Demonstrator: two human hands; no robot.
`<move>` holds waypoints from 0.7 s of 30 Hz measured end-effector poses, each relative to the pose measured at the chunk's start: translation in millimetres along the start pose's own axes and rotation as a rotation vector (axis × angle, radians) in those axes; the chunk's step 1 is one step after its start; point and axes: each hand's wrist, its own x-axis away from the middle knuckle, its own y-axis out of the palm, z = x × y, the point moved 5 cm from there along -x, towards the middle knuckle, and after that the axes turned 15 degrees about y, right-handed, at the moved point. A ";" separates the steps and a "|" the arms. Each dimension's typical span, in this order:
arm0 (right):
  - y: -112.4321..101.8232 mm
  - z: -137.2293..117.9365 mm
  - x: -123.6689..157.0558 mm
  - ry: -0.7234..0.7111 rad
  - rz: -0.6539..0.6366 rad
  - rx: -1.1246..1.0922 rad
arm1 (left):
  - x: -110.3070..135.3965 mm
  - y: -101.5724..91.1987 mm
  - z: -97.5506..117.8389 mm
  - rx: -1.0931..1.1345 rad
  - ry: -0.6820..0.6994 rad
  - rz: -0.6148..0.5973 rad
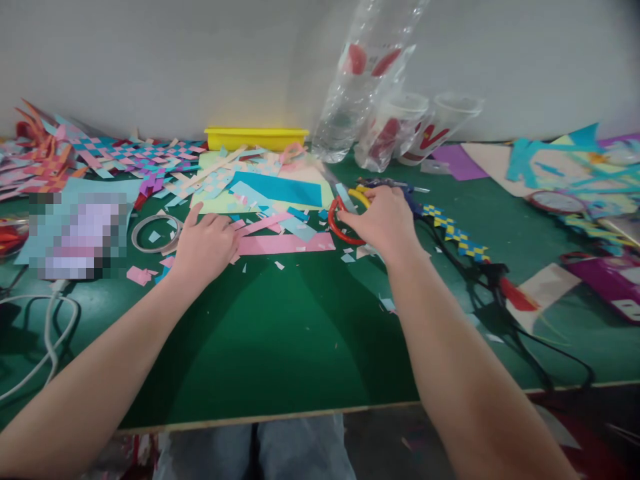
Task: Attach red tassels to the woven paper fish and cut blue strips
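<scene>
My left hand [207,243] rests at the left ends of two pink paper strips. Its fingers are bent onto the lower pink paper strip [287,245], with one finger lifted away; the tips are partly hidden. The narrower pink strip [265,224] slants up beside it. My right hand [384,220] is curled at a pair of scissors, thumb at the red handle loop [345,230] and fingers over the yellow loop [359,195]. The scissors' blades are hard to make out. Pale blue strips [299,228] and small scraps lie between my hands.
A grey tape roll [156,233] and a blurred-out phone [85,233] with a white cable lie left. Behind are woven paper pieces [150,157], a yellow tray [257,140] and bagged cups [395,127]. Black cords [470,277] and a purple packet [607,283] lie right.
</scene>
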 end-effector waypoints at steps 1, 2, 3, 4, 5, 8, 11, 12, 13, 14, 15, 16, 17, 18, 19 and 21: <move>2.4 -1.0 1.9 0.001 -0.008 0.040 | 0.0 -0.7 0.1 0.012 -0.007 0.012; 4.5 -1.7 3.5 0.001 -0.010 0.073 | -0.3 -1.4 1.0 0.025 -0.007 0.026; 6.1 -2.1 4.6 0.000 -0.005 0.101 | -0.8 -2.0 2.5 0.037 0.002 0.039; 7.2 -2.4 5.3 -0.008 0.006 0.125 | -1.6 -2.4 4.5 0.047 0.015 0.049; 7.9 -2.5 5.7 -0.022 0.018 0.146 | -2.5 -2.5 7.1 0.055 0.034 0.053; 8.0 -1.4 6.2 -0.064 0.032 0.213 | -5.5 -1.9 15.7 0.063 0.090 0.053; 4.3 -3.7 8.8 -0.117 0.045 0.257 | -7.9 -0.8 23.1 0.052 0.133 0.041; 2.0 -7.2 10.3 -0.152 0.075 0.251 | -8.5 0.0 25.0 0.050 0.146 0.031; -0.1 -12.6 11.9 -0.202 0.111 0.229 | -8.9 0.8 26.5 0.051 0.155 0.022; -1.1 -19.6 13.2 -0.266 0.140 0.192 | -9.2 1.6 27.4 0.053 0.159 0.013; -0.3 -27.7 13.5 -0.336 0.149 0.145 | -9.3 2.2 27.9 0.055 0.159 0.008; 2.9 -36.7 12.6 -0.407 0.132 0.098 | -9.2 2.6 28.0 0.056 0.156 0.007; 8.9 -46.4 10.3 -0.482 0.078 0.060 | -9.1 2.8 28.0 0.058 0.153 0.007; 16.5 -55.7 6.0 -0.535 0.008 0.034 | -8.9 3.0 27.8 0.059 0.149 0.007; 25.7 -64.9 0.5 -0.579 -0.069 0.041 | -8.7 3.3 27.6 0.061 0.148 0.004; 45.5 -81.7 -12.1 -0.642 -0.228 0.107 | -8.5 3.8 27.5 0.073 0.150 -0.005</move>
